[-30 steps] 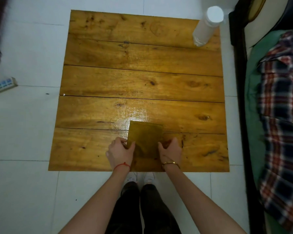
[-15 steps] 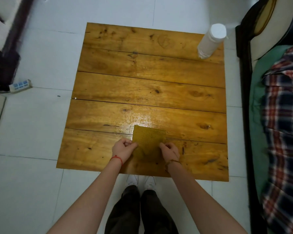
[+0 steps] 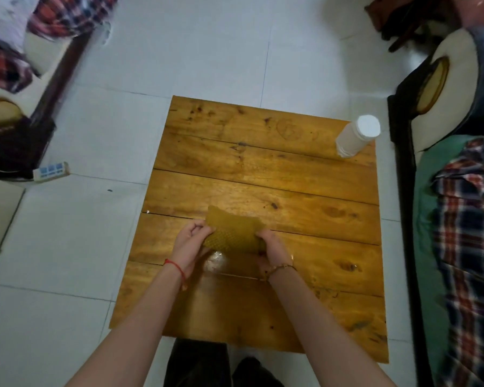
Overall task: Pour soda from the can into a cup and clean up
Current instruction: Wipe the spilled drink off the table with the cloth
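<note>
So the cloth (image 3: 233, 236) is a floppy square, mustard-brown with a waffle-ish weave, nearly the same colour as the wood under it. It sits around the middle of the desk (image 3: 263, 177), partly lifted, far edge curling up. The left hand (image 3: 189, 245) pinches its left edge and the right hand (image 3: 271, 252) grips its right edge, both closed on the fabric.

My guess is it's light and limp, maybe a bit damp, so it'll sag and fold wherever it isn't held. Two opposite edges like this looks like the sensible way to hold it, or just bunch it into one fist.

There's a shiny wet patch (image 3: 215, 262) on the desk just below the cloth, between the wrists, so I'd say the wiping isn't finished. A white bottle (image 3: 356, 139) stands at the far right corner. I can't see a can or cup anywhere.
</note>
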Demonstrator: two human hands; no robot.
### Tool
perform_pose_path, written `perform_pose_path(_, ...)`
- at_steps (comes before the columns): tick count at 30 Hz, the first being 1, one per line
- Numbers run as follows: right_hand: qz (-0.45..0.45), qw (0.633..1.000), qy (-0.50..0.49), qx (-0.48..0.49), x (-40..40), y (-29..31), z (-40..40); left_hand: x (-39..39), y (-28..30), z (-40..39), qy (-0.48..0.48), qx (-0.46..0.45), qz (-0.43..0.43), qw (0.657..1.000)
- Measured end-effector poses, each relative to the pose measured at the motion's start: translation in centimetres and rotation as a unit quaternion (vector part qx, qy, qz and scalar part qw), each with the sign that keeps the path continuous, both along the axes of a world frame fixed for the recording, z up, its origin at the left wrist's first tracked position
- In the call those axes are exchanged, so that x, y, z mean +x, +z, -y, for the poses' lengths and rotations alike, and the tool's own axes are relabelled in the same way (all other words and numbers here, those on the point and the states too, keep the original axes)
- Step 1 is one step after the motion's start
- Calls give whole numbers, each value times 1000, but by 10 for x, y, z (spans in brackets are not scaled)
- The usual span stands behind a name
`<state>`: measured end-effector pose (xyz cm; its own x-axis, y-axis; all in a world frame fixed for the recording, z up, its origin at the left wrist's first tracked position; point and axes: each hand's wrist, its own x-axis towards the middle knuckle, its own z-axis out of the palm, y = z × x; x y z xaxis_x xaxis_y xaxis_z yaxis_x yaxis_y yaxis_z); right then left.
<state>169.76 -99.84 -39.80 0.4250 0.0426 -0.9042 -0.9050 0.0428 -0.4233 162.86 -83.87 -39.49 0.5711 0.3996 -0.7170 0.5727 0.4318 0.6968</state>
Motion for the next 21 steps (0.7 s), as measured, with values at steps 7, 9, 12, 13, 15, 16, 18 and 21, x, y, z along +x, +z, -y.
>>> perform_pose_path(7, 46, 997, -45, 48, 92, -1, -127, 93, 2, -116, 7, 27, 36, 999)
perform_pose_path(9, 61, 996, -44, 46, 121, -6, -163, 120, -2, -153, -4, 41, 49, 998)
perform_pose_path(12, 93, 993, -39, 68, 163, -12, -208, 160, -14, -205, -23, 67, 67, 995)
perform_pose_path(13, 101, 992, -33, 73, 176, -14, -220, 173, -18, -220, -35, 73, 74, 994)
perform_pose_path(15, 119, 990, -18, 76, 202, -21, -243, 197, -29, -248, -59, 89, 83, 991)
perform_pose_path(16, 128, 989, -10, 73, 212, -26, -253, 208, -34, -260, -68, 96, 86, 989)
perform_pose_path(18, 150, 987, 8, 62, 232, -35, -269, 226, -45, -277, -83, 113, 90, 986)
perform_pose_path(21, 183, 981, 48, 41, 254, -55, -284, 246, -61, -289, -97, 142, 94, 981)
